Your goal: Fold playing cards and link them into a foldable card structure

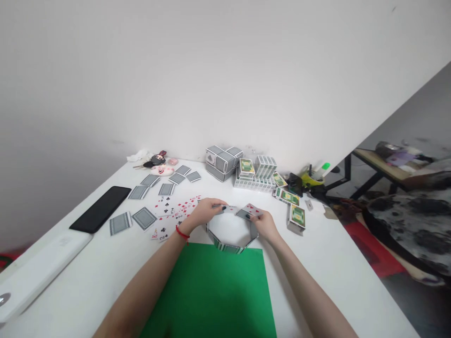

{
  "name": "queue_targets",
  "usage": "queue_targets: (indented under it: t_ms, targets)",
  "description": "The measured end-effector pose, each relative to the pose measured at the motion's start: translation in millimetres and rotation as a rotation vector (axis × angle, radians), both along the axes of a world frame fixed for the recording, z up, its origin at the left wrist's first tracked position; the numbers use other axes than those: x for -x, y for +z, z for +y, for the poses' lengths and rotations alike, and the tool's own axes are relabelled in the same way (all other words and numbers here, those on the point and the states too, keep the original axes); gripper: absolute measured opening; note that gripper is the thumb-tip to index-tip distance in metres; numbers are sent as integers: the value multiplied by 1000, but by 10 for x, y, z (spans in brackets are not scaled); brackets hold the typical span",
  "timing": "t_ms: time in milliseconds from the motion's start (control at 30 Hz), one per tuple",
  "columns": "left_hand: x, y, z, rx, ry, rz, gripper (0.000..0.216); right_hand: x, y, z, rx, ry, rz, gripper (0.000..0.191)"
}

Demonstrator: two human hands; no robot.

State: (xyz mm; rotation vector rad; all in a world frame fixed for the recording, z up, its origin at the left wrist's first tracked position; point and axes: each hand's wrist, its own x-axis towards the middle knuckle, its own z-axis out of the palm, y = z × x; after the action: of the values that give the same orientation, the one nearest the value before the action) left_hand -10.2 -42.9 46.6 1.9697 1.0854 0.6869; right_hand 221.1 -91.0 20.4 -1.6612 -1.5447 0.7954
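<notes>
A ring of joined playing cards (pixel 229 248) stands between my hands, its grey-striped backs facing out at the near side. At its far left, my left hand (pixel 206 212) pinches the ring's edge; a red string bracelet circles that wrist. My right hand (pixel 263 224) grips the far right part with thumb and fingers, where a playing card with red hearts (pixel 252 210) sticks up. The ring's front lies over the far edge of a green sheet (pixel 221 286). Left of my left hand, several face-up cards (pixel 167 205) are spread on the white table.
Face-down cards (pixel 143 218) lie at the left, near a black phone-like slab (pixel 102 209) and a long white case (pixel 45 267). Against the wall stand a folded-card block (pixel 223 164) and stacked green card boxes (pixel 253 178). A card box (pixel 296 218) sits right.
</notes>
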Motion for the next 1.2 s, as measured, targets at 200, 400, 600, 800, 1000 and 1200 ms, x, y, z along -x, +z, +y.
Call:
queue_targets:
  t_ms: [200, 400, 600, 800, 1000, 1200]
  targets:
    - [2, -38, 14, 16, 3, -63, 32, -11, -32, 3, -3, -10, 35, 28]
    - [-50, -10, -28, 13, 1, -33, 30, 21, -11, 8, 6, 9, 73, 29]
    - [-67, 61, -94, -71, -22, 102, 30, 31, 53, -7, 13, 48, 50, 25]
    - [-99, 117, -154, -192, -25, 248, 31, 31, 83, 7, 3, 101, -18, 24]
    - [-120, 125, -186, -246, -37, 327, 34, 40, 112, 19, -12, 115, -67, 23]
    - [-118, 171, -219, -306, -66, 324, 33, 51, 175, -23, -19, 180, -48, 27]
